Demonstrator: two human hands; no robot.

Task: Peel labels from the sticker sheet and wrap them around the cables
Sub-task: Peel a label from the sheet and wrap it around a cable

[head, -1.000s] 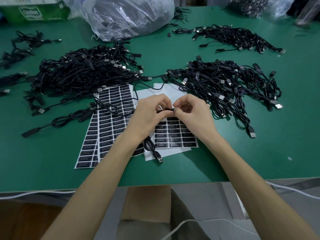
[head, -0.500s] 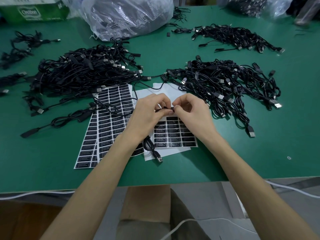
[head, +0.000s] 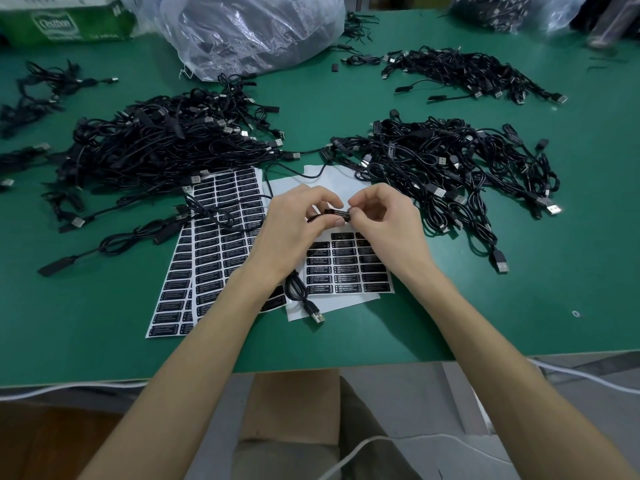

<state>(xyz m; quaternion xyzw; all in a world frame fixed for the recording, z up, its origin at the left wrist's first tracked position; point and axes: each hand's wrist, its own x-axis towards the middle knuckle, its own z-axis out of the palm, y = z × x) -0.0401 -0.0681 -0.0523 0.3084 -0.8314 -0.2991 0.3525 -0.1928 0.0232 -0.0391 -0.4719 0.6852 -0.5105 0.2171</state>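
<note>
Two hands meet just above the small sticker sheet (head: 346, 271), which lies flat on the green table (head: 104, 341). At the near edge of this sheet lies a loop of the black cable (head: 299, 292), with its silver plug resting on the white paper. The near rows of the sheet are full of black labels, and the far part is bare white.

Over the middle of the sheet, the left hand (head: 294, 226) pinches the cable between thumb and fingertips. The right hand (head: 384, 220) pinches one end of a black label (head: 337, 213) that sits on the cable. Its thumb and first finger are pressed together, and its other fingers are curled in.

Left of the sheet, touching it, lies a full label sheet (head: 214, 251). Behind and to the left is a big cable pile (head: 156, 147). Behind and to the right is a second cable pile (head: 450, 161). Far behind the sheet sits a clear plastic bag (head: 252, 29).
</note>
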